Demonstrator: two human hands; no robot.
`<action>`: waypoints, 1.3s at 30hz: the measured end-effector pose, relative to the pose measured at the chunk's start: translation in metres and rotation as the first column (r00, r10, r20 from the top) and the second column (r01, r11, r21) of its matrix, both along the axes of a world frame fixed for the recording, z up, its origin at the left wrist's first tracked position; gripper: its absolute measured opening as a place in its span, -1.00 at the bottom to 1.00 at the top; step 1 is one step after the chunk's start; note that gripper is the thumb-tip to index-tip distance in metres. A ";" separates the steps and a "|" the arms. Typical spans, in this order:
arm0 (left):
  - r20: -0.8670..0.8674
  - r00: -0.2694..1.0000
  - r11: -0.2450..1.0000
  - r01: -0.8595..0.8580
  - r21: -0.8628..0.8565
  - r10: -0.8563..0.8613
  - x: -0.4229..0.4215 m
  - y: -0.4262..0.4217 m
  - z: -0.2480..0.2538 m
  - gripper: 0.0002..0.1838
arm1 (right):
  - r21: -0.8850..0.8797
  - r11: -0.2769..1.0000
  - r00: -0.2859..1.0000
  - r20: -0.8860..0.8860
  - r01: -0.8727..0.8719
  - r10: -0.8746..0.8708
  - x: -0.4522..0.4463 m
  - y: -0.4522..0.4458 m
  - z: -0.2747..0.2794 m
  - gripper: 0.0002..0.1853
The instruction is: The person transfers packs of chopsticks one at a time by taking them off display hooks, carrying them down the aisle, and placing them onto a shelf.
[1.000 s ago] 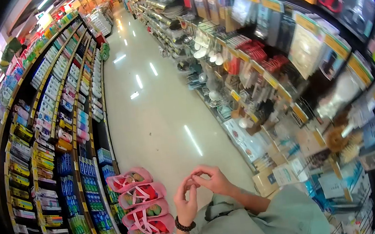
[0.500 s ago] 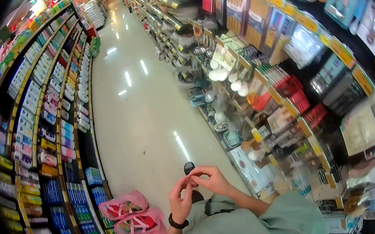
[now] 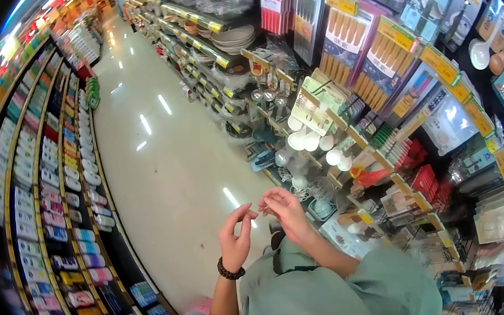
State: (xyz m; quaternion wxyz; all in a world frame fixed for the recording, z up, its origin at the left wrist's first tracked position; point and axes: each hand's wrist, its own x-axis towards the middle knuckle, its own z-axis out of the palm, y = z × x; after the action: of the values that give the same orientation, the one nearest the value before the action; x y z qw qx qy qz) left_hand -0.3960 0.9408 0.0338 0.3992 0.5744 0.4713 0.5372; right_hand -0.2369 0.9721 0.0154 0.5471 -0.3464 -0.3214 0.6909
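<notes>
In the head view, with left hand (image 3: 236,247) fingers narrowly parted and right hand (image 3: 290,215) nearly pinched, cannot tell of anything held. Along the bottom edge of shelving (image 3: 401,182), near the right hand, see flat white pack (image 3: 342,236): likely light, stiff, slippery; best gripped by edges.

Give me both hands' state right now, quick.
Left hand: open, loosely curled, nothing visible in it.
Right hand: curled; cannot tell whether it is pinching something small.

Left hand (image 3: 236,245) and right hand (image 3: 291,216) (both loosely curled) nearly meet
</notes>
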 end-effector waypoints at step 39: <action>0.106 0.842 0.829 0.488 0.272 -0.530 0.154 0.767 0.003 -0.41 | 0.544 0.333 0.073 0.443 0.770 -0.894 0.068 0.632 0.037 -0.46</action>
State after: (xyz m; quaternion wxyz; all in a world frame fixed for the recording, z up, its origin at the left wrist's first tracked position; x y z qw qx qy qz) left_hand -0.2416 1.7081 0.0370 0.4976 0.6724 0.1966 0.5115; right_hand -0.1691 1.6042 0.0524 0.7032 -0.6456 -0.2958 0.0353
